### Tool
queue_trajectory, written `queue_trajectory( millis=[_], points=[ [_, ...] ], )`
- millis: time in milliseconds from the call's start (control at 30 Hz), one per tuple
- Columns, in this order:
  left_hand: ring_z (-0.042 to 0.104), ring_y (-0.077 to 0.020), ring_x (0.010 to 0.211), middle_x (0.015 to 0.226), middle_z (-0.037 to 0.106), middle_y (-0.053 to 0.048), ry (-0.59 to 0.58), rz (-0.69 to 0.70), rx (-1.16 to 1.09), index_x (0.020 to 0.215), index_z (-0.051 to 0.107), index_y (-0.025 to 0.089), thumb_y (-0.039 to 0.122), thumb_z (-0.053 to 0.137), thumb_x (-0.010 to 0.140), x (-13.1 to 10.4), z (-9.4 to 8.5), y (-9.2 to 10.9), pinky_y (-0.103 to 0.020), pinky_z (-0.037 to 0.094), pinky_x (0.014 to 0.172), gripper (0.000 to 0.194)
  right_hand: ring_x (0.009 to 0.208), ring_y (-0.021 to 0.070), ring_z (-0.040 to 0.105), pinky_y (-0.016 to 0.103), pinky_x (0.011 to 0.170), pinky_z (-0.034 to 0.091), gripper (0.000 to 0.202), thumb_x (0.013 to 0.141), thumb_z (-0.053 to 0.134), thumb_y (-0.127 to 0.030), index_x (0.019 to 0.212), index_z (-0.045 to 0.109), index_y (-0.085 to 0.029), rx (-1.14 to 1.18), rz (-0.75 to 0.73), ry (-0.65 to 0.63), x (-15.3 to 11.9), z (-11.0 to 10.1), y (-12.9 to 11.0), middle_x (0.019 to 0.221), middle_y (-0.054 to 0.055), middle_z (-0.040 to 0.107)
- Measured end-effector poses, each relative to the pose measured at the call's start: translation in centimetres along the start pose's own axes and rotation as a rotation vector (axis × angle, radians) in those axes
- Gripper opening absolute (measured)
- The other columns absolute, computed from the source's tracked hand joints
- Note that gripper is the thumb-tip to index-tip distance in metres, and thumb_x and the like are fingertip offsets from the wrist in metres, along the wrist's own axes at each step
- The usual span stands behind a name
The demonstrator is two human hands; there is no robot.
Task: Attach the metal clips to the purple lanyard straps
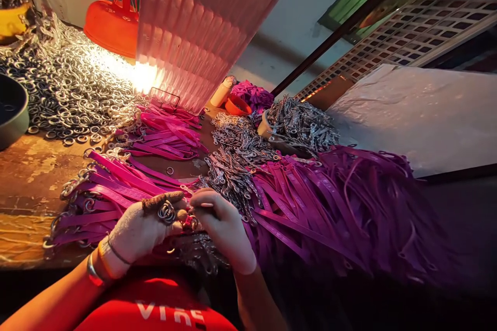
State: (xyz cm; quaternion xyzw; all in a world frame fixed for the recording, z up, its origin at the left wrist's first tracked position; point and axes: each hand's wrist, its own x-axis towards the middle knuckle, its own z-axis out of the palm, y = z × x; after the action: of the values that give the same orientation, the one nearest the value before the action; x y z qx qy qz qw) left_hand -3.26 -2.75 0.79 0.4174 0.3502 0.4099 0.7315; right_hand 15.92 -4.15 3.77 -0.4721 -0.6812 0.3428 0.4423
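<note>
My left hand (142,227), in a white glove with brown-stained fingertips, is turned palm up. Several metal rings (166,212) rest in its curled fingers. Close beside it, my right hand (223,225), also gloved, has its fingers pinched together. Between the two hands shows a small bit of pink strap (189,222); what the right fingertips grip is too small to make out. Under and left of the hands lie pink straps (116,181) with rings at their ends. Right of them spreads a heap of purple straps (310,201), next to a pile of metal clips (229,165).
A large heap of metal rings (77,93) lies under a lit orange lamp (111,26). At the far left stands a dark bowl (13,114). A ribbed translucent sheet (202,20) hangs behind the bench. Beyond the clips is a full container (265,126) and an orange bowl (237,106).
</note>
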Motion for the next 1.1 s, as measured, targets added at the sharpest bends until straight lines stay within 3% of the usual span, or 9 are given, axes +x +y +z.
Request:
queue_trajectory(
  millis=[100,233,333,433,633,767,933,1100],
  points=[
    [0.052,-0.0278,0.131,0.112,0.074,-0.002,-0.011,-0.002,0.004,0.1,0.078,0.028,0.01,0.077,0.065,0.4,0.2,-0.5,-0.038,0.041,0.11,0.039,0.095,0.0185,0.066,0.033,0.085,0.053,0.008,0.086,0.063,-0.016,0.087,0.066,-0.023,-0.013,-0.037,-0.069,-0.2,0.3,-0.3,0.097,0.003,0.071],
    [0.062,-0.0244,0.115,0.118,0.071,-0.006,0.027,-0.041,-0.312,0.111,0.073,0.022,0.017,0.069,0.073,0.9,0.5,-2.7,-0.037,0.05,0.099,0.039,0.098,0.0186,0.066,0.031,0.087,0.051,0.009,0.083,0.066,-0.014,0.083,0.064,-0.023,-0.072,-0.01,-0.059,-0.5,1.5,-0.2,0.095,0.002,0.071],
    [0.065,-0.0229,0.107,0.119,0.07,-0.009,0.065,-0.034,-0.387,0.118,0.07,0.018,0.022,0.067,0.077,1.3,0.8,-4.3,-0.038,0.051,0.098,0.041,0.087,0.0166,0.065,0.029,0.082,0.05,0.012,0.081,0.062,-0.011,0.078,0.061,-0.023,-0.118,0.024,-0.038,-0.8,2.6,0.3,0.088,0.0,0.069],
    [0.062,-0.0218,0.111,0.115,0.072,-0.008,0.136,-0.013,-0.425,0.109,0.074,0.018,0.02,0.072,0.074,1.5,1.1,-5.0,-0.035,0.047,0.104,0.035,0.076,0.0156,0.06,0.028,0.074,0.048,0.012,0.079,0.058,-0.011,0.079,0.059,-0.023,-0.2,0.047,0.037,-1.1,3.4,0.6,0.082,-0.001,0.066],
    [0.064,-0.0272,0.108,0.115,0.073,-0.011,0.032,-0.082,-0.443,0.109,0.076,0.017,0.029,0.073,0.077,1.0,1.8,-2.5,-0.039,0.054,0.092,0.033,0.064,0.0137,0.056,0.025,0.062,0.047,0.005,0.077,0.063,-0.02,0.079,0.059,-0.023,-0.041,0.214,0.199,-0.5,2.7,0.9,0.072,-0.003,0.063],
    [0.067,-0.0218,0.098,0.116,0.073,-0.009,-0.014,-0.121,-0.416,0.109,0.077,0.02,0.023,0.076,0.077,0.5,1.8,-1.2,-0.029,0.056,0.079,0.032,0.055,0.0119,0.051,0.024,0.054,0.043,0.008,0.074,0.067,-0.024,0.076,0.059,-0.021,0.174,0.372,0.197,0.0,1.9,1.3,0.063,-0.005,0.057],
    [0.067,-0.0161,0.086,0.111,0.073,-0.011,-0.118,-0.192,-0.394,0.112,0.076,0.017,0.021,0.076,0.078,0.8,1.8,-0.6,-0.021,0.054,0.07,0.034,0.059,0.0124,0.053,0.023,0.053,0.045,0.01,0.073,0.067,-0.026,0.077,0.059,-0.021,0.218,0.367,0.193,-0.4,2.2,1.9,0.068,-0.003,0.061],
    [0.065,-0.0145,0.071,0.094,0.075,-0.009,-0.019,-0.134,-0.293,0.105,0.077,0.016,0.021,0.082,0.074,1.0,1.8,-0.4,-0.02,0.052,0.059,0.031,0.05,0.0095,0.043,0.022,0.047,0.037,0.014,0.072,0.067,-0.026,0.075,0.054,-0.021,0.403,0.412,0.164,-0.4,2.2,1.3,0.06,-0.007,0.053]
  ],
)
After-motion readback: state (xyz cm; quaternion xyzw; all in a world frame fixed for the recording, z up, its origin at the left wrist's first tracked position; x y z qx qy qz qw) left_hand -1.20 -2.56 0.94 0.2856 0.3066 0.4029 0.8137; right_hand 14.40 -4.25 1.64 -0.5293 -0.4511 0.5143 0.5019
